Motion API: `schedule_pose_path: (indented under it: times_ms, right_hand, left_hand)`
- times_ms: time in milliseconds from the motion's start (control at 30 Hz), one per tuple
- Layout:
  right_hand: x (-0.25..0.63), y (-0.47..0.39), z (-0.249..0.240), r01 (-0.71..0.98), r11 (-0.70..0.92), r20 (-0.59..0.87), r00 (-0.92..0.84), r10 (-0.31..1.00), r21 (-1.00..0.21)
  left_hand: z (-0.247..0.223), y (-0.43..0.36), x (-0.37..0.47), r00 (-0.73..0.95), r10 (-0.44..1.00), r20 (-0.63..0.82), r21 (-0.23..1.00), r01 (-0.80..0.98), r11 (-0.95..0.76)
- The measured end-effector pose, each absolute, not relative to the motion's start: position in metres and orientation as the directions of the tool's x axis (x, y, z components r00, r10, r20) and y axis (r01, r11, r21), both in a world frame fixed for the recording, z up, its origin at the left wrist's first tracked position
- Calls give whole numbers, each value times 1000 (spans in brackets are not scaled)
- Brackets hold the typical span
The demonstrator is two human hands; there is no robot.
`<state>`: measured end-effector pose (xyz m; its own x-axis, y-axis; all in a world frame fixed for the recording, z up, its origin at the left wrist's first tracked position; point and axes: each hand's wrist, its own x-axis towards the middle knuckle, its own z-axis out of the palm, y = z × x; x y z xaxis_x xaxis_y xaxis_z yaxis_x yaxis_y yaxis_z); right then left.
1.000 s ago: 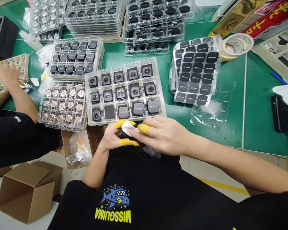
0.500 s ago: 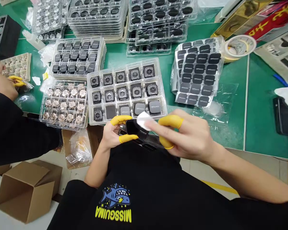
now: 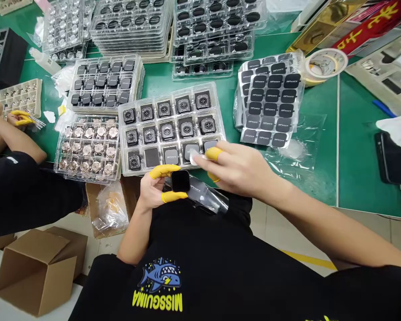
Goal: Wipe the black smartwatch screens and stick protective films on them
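A square black smartwatch case (image 3: 180, 181), dark screen up, is pinched in my left hand (image 3: 151, 189), which wears yellow finger cots. Behind the watch a glossy sheet of dark printed films (image 3: 209, 196) sticks out to the right; how it is held is hidden. My right hand (image 3: 242, 171), also with yellow cots, grips a small white wipe (image 3: 194, 157) near the front row of a clear plastic tray (image 3: 123, 154). That tray holds several watches, back side up, and some grey printed squares. One front compartment shows only a dark flat bottom.
To the left stand trays of round gold watch parts (image 3: 87, 149) and dark squares (image 3: 102, 82). Label sheets (image 3: 270, 102) and a tape roll (image 3: 325, 64) lie at right. Stacked trays (image 3: 132, 38) line the back. A co-worker's hand (image 3: 18, 118) works at far left.
My right hand with the wipe has moved left and up, off the watch to the tray's edge. The watch now faces up in my left hand, its whole screen visible.
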<state>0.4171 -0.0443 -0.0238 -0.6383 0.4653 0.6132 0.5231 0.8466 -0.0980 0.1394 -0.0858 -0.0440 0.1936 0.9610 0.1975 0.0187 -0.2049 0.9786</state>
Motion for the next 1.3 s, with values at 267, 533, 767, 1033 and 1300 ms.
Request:
schedule_pose_path:
  times_ms: [267,533,767,1033,1300]
  right_hand:
    - [430,-63,-10,523,754,655,-414,632,-397]
    - [424,-79,-2,410,830,645,-527,553,-378]
    - [419,-58,-21,445,881,638,-634,438,-162]
    - [429,-65,-12,445,770,641,-435,632,-457]
    - [426,-75,-4,292,875,644,-594,482,-386]
  left_hand:
    - [-41,-83,136,225,953,200,979,-16,-202]
    - [-35,-83,141,232,952,200,979,-80,-186]
    - [-37,-82,143,223,947,229,972,-97,-212]
    - [-36,-80,142,255,935,248,968,-95,-231]
    - [-37,-80,143,261,935,241,970,-103,-221]
